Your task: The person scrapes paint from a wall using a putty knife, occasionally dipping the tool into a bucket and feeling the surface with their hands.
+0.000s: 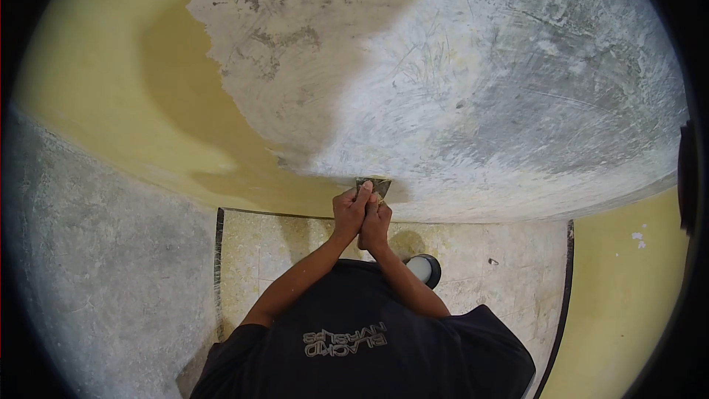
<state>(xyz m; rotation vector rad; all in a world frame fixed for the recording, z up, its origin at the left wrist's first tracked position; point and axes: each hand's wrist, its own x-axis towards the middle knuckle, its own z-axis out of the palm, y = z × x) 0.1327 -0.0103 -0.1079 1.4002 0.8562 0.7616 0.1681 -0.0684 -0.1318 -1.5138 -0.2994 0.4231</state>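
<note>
In the head view, a scraper (376, 185) with a dark, dusty, flat blade has its wide edge against the wall, low on the bare part. My left hand (348, 213) is closed around it, thumb lying along the blade. Pressed against it, my right hand (376, 229) grips the same tool from the other side. The handle is hidden inside my fingers. The wall carries yellow paint (173, 96) on the left with a ragged edge. Right of that edge, the scraped wall surface (443, 96) shows white and grey with scratches.
Below the wall lies a pale floor (509, 255) spotted with yellow flakes. A white, dark-rimmed round object (422, 269) is partly behind my right arm. Grey wall (111, 251) stands at left, yellow wall (628, 273) at right. A dark object (687, 177) sits at the right edge.
</note>
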